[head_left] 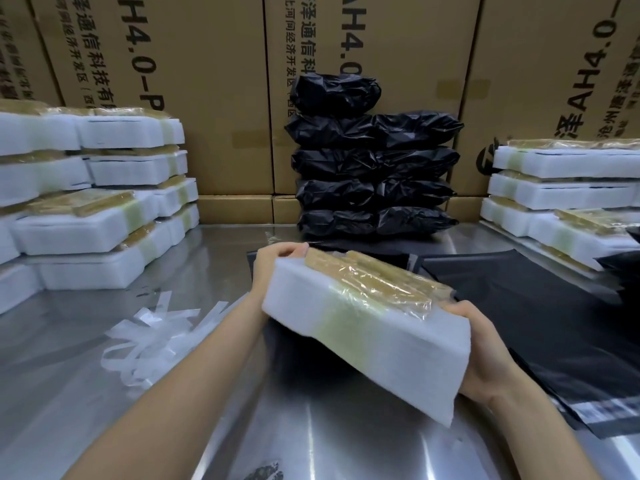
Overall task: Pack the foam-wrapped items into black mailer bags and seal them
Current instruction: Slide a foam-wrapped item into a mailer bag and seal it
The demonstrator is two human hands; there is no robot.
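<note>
I hold one foam-wrapped item point(367, 337) tilted above the middle of the steel worktop point(69, 358). My left hand point(273, 261) grips its far end with curled fingers, and my right hand point(485, 355) grips its near right end, thumb on top. An empty black mailer bag point(526, 306) lies flat under it, toward the right edge. Sealed black bags point(375, 174) stand piled at the back edge. More foam items point(97, 202) are stacked along the left edge, and others point(561, 188) at the right edge. Peeled white strips point(149, 337) lie near the left stack.
</note>
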